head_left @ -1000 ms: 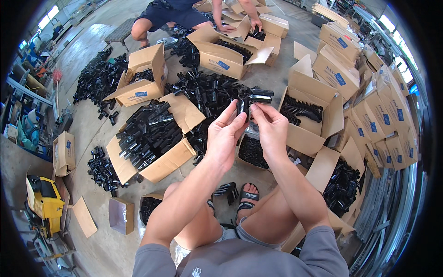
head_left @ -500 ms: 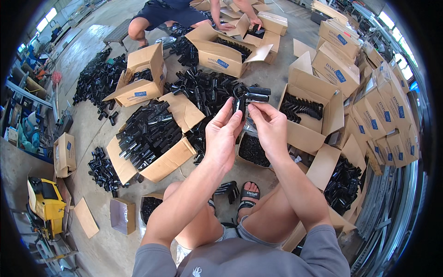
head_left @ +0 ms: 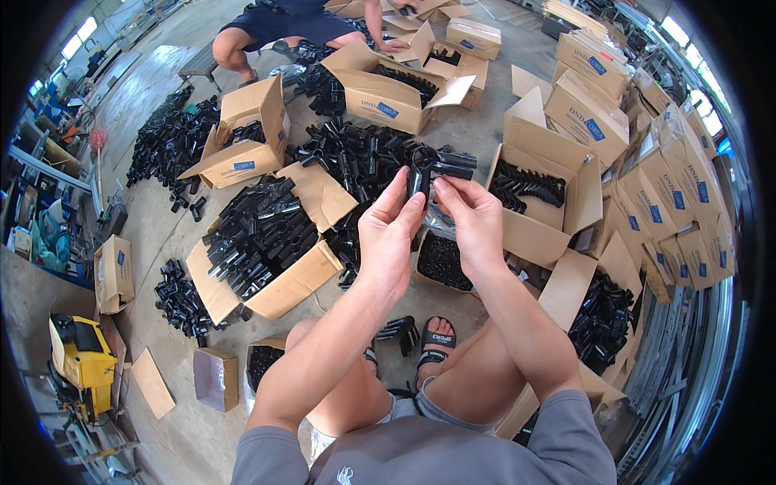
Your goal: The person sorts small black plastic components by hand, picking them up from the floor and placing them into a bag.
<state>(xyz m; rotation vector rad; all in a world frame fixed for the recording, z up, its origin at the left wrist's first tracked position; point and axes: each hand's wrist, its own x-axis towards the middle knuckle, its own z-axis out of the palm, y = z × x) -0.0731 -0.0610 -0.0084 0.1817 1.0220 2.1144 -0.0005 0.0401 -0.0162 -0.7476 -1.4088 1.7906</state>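
While a black fitting [head_left: 420,174] is held up at the clock's centre, its upright part is gripped from the left by the thumb and fingers of the left hand [head_left: 388,238]. By the right hand [head_left: 474,217], a narrow pinch is made at its near right side; exactly which part is pinched cannot be told, being hidden by the fingertips. Between nine and ten o'clock, a loose pile [head_left: 347,153] of similar black parts is heaped. At three o'clock, black parts are stacked in rows inside an open carton [head_left: 521,234]. Toward eight o'clock, a flapped carton [head_left: 297,283] is filled with fittings. Between eleven and twelve, a co-worker's hand [head_left: 394,46] is seen near a cardboard flap [head_left: 419,42].
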